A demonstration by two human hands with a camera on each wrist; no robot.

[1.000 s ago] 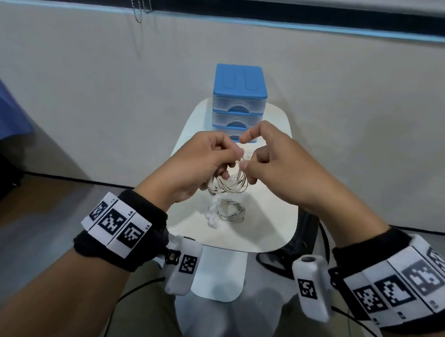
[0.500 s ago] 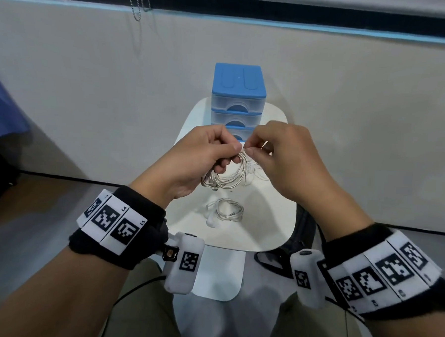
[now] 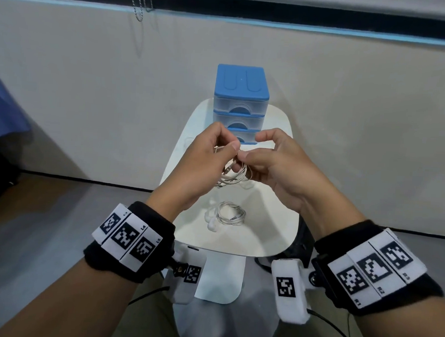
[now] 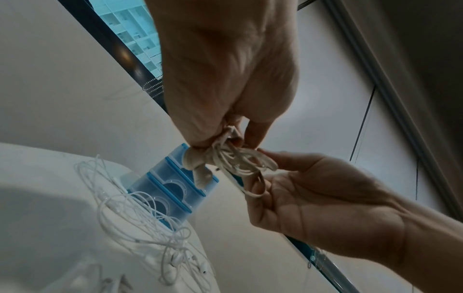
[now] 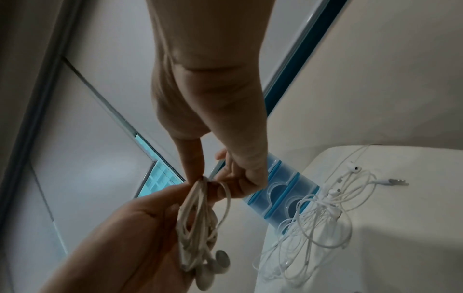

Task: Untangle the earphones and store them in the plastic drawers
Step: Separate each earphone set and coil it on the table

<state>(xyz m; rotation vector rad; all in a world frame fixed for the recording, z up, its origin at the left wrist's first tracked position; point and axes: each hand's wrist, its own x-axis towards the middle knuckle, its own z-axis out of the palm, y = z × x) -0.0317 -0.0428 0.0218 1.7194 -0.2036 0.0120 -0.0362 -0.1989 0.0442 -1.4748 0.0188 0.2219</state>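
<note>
A coiled set of white earphones (image 3: pixel 233 174) hangs between my two hands above the white table (image 3: pixel 272 232). My left hand (image 3: pixel 217 152) grips the coil (image 4: pixel 240 164) at its top, and the earbuds dangle below (image 5: pixel 213 265). My right hand (image 3: pixel 253 157) pinches the cord (image 5: pixel 204 181) at the top of the coil, right beside the left thumb. A second coiled set (image 3: pixel 230 214) lies on the table near me. A loose tangle of earphones (image 5: pixel 325 206) lies in front of the blue-topped plastic drawers (image 3: pixel 240 105), whose drawers are all closed.
The table is small and stands against a pale wall. A dark bag (image 3: pixel 300 239) sits on the floor at its right. A blind's bead chain (image 3: pixel 139 4) hangs at the upper left. Blue cloth (image 3: pixel 2 110) shows at the far left.
Both hands have kept the coil between them. The right hand's fingers have shifted at the coil's top, from an outstretched index finger to a close pinch beside the left thumb.
</note>
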